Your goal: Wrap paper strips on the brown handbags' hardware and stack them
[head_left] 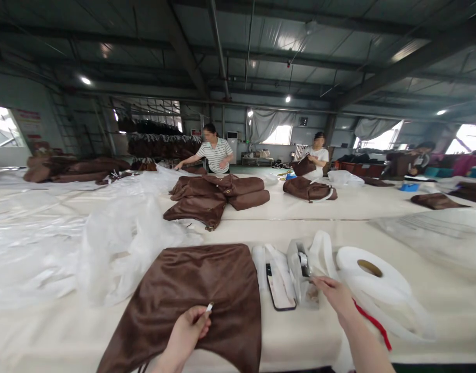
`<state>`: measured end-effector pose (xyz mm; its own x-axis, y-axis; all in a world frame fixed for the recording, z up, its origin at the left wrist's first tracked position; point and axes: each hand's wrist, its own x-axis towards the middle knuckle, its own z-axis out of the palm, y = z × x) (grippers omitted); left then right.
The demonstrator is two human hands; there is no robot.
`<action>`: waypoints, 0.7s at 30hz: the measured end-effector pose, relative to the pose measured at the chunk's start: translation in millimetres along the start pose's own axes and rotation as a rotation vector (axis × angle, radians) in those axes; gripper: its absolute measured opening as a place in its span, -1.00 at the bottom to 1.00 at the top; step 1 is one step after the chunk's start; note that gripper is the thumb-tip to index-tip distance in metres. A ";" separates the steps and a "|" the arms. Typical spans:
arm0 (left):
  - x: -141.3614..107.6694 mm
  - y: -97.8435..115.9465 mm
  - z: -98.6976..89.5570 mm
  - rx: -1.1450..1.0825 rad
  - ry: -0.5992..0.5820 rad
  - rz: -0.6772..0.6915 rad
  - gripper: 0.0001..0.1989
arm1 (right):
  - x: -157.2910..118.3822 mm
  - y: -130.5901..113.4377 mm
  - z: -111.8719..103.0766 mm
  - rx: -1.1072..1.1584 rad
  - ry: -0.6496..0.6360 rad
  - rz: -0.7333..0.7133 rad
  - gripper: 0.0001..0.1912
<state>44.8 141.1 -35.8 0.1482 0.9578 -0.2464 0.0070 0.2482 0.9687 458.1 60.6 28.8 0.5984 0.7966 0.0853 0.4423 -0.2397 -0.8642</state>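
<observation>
With left hand at bottom centre, pinching a white tab over a brown bag spread on the surface, lower middle of the frame. With right hand, lower right of centre, reaching fingers close together to the dispenser; cannot tell whether gripping anything.

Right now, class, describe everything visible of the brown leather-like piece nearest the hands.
The brown leather-like piece looks soft, glossy and creased. It lies spread on the pale table, left of a tape dispenser, widening from its far edge toward the near one, which curves inward. The left hand, pinching a small white strip, is over it; contact is unclear.
</observation>
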 end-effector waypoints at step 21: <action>-31.4 19.4 1.4 0.511 0.138 0.352 -0.87 | -88.6 -41.8 57.8 0.161 -0.215 0.014 -0.69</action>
<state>41.7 115.6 -9.3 0.0990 0.9878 0.1204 0.4571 -0.1526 0.8762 347.9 32.0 28.8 0.4403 0.8976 -0.0202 0.3129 -0.1745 -0.9336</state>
